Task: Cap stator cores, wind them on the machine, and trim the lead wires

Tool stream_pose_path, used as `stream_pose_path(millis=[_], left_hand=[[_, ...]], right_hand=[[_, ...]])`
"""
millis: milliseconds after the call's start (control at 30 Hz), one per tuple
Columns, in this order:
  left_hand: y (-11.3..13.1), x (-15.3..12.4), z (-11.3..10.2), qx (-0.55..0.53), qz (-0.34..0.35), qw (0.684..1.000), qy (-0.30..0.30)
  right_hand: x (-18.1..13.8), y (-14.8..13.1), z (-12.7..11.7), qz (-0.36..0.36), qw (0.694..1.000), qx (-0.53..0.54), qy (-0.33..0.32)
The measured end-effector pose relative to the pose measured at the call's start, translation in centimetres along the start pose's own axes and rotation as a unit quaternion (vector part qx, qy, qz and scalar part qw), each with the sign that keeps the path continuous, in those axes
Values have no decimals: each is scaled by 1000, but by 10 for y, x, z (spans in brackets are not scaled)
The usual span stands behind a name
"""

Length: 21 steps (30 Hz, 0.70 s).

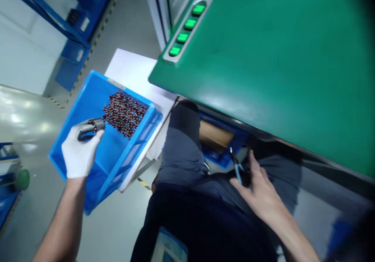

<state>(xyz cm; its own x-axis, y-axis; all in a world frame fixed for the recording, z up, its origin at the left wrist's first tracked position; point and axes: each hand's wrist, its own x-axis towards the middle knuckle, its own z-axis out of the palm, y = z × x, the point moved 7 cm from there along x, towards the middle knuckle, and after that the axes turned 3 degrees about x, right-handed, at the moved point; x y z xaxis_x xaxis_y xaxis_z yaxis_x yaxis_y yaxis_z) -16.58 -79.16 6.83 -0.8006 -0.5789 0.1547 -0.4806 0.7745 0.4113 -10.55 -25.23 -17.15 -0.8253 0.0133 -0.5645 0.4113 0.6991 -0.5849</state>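
Note:
My left hand (80,148), in a white glove, is over a blue bin (101,158). Its thumb and fingers are closed round a grey metal ring with copper winding, which looks like a motor stator (96,125). Tightly packed copper-wound parts (124,113) fill the bin's far corner, just right of that hand. Bare and above my lap, my right hand (259,193) is curled round small pliers (236,166) with light blue handles. Their jaws point away from me; part of the handles is hidden by the hand.
A green worktop (263,66) spans the right, its corner close to the bin. A metal strip with green-lit switches (187,29) sits on it. The bin rests on a white board (131,68). Below the worktop is a blue box with cardboard (215,135). Blue racking (73,54) stands far left.

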Motion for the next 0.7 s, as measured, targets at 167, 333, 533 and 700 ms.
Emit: stream_pose_path(millis=[167,333,533,700], left_hand=[[-100,67,20,181,-106,975,-67],[-145,82,74,234,-176,946,-136],[-148,79,82,228,-191,944,-138],[-92,70,42,173,-125,969,-122]], right_hand=[[5,-13,15,-52,997,-27,-44],[0,-38,14,-113,991,-39,-68],[-22,-60,4,-160,986,-7,-41],[-49,-65,-26,-151,985,-18,-84]])
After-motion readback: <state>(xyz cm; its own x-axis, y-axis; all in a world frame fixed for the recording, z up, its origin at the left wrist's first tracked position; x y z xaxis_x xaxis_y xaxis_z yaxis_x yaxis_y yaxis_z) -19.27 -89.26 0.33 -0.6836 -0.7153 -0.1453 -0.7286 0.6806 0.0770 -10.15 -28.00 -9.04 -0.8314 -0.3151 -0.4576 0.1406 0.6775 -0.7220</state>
